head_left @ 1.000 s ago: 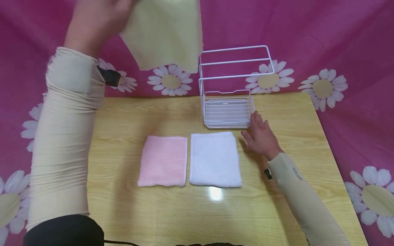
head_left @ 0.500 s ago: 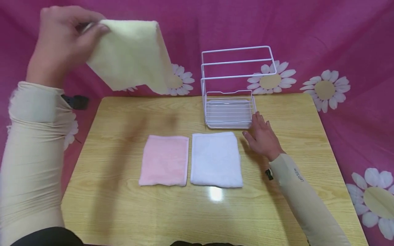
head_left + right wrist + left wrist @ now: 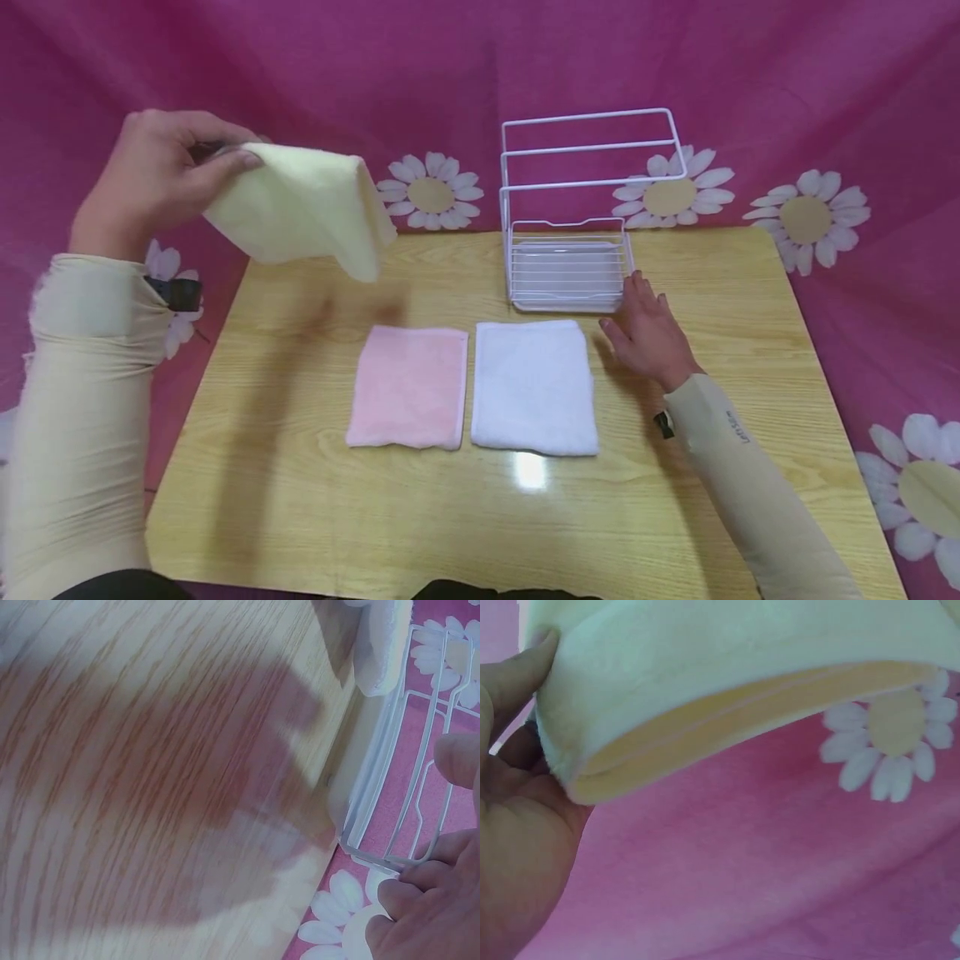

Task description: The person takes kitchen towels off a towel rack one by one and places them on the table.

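Observation:
My left hand (image 3: 165, 175) pinches a pale yellow towel (image 3: 300, 200) by its corner, thumb on top, up in the air at the left. The towel hangs folded over, and the left wrist view shows the gap between its layers (image 3: 742, 671). At the right, my right hand (image 3: 656, 337) lies with fingers extended, fingertips against the front right corner of a white wire rack (image 3: 592, 185). In the right wrist view the thumb (image 3: 457, 759) stands apart from the other fingers beside the rack's wires. A folded pink towel (image 3: 408, 387) and a folded white towel (image 3: 534, 387) lie flat, side by side.
The rack has an upper frame of bars and a low basket over a white tray (image 3: 567, 305). All of it stands near the back edge of the wooden table (image 3: 300, 508). Behind hangs a magenta cloth (image 3: 420, 75) with white daisies.
My left hand has swung left and come lower with the yellow towel, which was partly out of view at the top before. The right hand stays at the rack.

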`<state>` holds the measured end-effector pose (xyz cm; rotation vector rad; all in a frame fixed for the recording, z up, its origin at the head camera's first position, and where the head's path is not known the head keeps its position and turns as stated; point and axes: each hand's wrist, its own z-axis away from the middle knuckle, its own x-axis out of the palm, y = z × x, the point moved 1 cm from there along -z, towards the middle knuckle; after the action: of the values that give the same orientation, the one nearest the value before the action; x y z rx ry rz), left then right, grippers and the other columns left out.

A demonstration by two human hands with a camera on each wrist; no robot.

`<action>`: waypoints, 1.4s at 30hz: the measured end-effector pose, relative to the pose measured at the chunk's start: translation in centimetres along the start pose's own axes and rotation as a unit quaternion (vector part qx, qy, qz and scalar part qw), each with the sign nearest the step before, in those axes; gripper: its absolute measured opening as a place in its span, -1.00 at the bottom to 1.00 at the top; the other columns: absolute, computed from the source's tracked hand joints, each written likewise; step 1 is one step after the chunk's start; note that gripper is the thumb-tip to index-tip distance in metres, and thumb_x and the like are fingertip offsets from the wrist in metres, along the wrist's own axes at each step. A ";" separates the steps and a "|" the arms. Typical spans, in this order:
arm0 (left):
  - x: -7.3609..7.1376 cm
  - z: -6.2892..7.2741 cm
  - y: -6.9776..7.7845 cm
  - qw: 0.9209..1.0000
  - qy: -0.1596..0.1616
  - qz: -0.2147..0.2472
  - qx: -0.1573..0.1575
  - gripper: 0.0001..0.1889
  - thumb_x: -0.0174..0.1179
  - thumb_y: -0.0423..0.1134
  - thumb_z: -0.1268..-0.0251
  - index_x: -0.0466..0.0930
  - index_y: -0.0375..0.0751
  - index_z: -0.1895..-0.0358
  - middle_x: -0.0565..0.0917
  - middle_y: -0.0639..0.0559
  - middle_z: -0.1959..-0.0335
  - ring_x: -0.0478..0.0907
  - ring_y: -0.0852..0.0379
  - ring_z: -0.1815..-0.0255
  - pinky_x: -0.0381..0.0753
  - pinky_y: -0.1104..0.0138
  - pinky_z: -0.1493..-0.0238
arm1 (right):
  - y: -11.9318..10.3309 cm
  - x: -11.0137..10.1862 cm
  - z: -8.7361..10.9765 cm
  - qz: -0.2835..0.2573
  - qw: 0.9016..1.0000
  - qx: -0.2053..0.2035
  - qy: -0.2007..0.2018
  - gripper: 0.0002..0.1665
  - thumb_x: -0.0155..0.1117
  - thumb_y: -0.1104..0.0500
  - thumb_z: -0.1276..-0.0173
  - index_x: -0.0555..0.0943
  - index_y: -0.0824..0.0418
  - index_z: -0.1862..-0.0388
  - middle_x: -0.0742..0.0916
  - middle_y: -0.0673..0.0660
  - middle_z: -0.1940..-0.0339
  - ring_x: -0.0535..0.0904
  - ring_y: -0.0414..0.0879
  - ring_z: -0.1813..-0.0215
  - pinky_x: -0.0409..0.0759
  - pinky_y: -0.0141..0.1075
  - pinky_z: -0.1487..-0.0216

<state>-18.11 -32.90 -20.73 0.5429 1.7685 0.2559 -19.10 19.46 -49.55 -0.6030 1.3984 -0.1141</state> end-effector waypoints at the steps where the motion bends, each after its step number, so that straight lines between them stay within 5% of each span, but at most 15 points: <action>1: 0.2 0.2 -0.3 1.000 -0.009 -0.002 -0.007 -0.70 0.34 -0.18 -0.35 0.75 -0.27 -0.04 0.67 0.22 0.22 0.50 0.37 0.41 0.41 0.65 0.36 | 0.0 0.0 0.0 -0.002 1.000 -0.002 0.001 -0.01 0.00 -0.14 -0.56 -0.15 0.43 -0.61 -0.09 0.38 -0.63 -0.18 0.28 -0.61 -0.22 0.15 -0.53; 4: 0.7 1.0 -1.1 0.999 -0.031 -0.009 -0.021 -0.66 0.32 -0.14 -0.37 0.73 -0.28 -0.08 0.70 -0.10 0.12 0.50 0.36 0.39 0.39 0.65 0.36 | -0.1 -0.1 0.1 -0.002 1.000 -0.005 0.001 -0.02 0.01 -0.12 -0.57 -0.16 0.44 -0.60 -0.09 0.39 -0.63 -0.17 0.29 -0.61 -0.22 0.15 -0.53; 8: 1.1 2.0 -2.3 0.997 -0.062 -0.018 -0.036 -0.63 0.28 -0.11 -0.41 0.70 -0.31 -0.11 0.69 -0.28 0.06 0.50 0.31 0.38 0.38 0.64 0.38 | -0.1 -0.1 -0.1 0.001 1.000 -0.004 0.000 -0.01 0.02 -0.12 -0.56 -0.17 0.43 -0.61 -0.10 0.37 -0.63 -0.18 0.28 -0.61 -0.22 0.14 -0.53; 15: 2.3 3.4 -4.8 0.992 -0.105 -0.013 -0.062 -0.64 0.29 -0.09 -0.40 0.72 -0.28 -0.07 0.70 -0.27 0.08 0.54 0.23 0.36 0.44 0.57 0.41 | -0.1 0.0 -0.2 0.000 1.000 -0.003 -0.005 -0.01 0.00 -0.13 -0.57 -0.18 0.43 -0.61 -0.11 0.37 -0.63 -0.20 0.27 -0.61 -0.23 0.14 -0.53; 24: 4.2 4.7 -7.7 0.985 -0.144 -0.015 -0.090 -0.65 0.27 -0.14 -0.42 0.69 -0.32 -0.09 0.67 -0.31 0.02 0.53 -0.13 0.15 0.46 0.49 0.40 | -0.2 -0.1 -0.2 -0.002 1.000 -0.007 0.000 -0.02 0.01 -0.10 -0.57 -0.17 0.46 -0.60 -0.09 0.40 -0.62 -0.18 0.30 -0.61 -0.22 0.16 -0.52; 33: 6.1 5.5 -10.5 0.982 -0.168 -0.024 -0.087 -0.67 0.29 -0.16 -0.41 0.71 -0.32 -0.07 0.67 -0.31 -0.05 0.51 -0.15 -0.01 0.48 0.12 0.11 | 0.0 0.1 -0.2 0.000 1.000 0.001 -0.001 -0.01 0.01 -0.13 -0.56 -0.18 0.42 -0.61 -0.11 0.37 -0.63 -0.18 0.29 -0.61 -0.23 0.15 -0.53; 42: 7.6 5.2 -11.1 0.983 -0.174 -0.027 -0.055 -0.80 0.33 -0.34 -0.33 0.76 -0.32 0.04 0.69 -0.31 0.00 0.58 -0.17 0.01 0.52 0.04 0.10 | -0.5 0.0 -0.2 -0.007 1.000 0.008 -0.004 -0.02 0.00 -0.11 -0.57 -0.21 0.38 -0.63 -0.11 0.38 -0.63 -0.19 0.30 -0.61 -0.25 0.16 -0.52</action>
<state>-17.06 -39.43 -33.57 0.4296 1.4180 0.2050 -19.13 18.99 -49.34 -0.5984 1.3844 -0.1337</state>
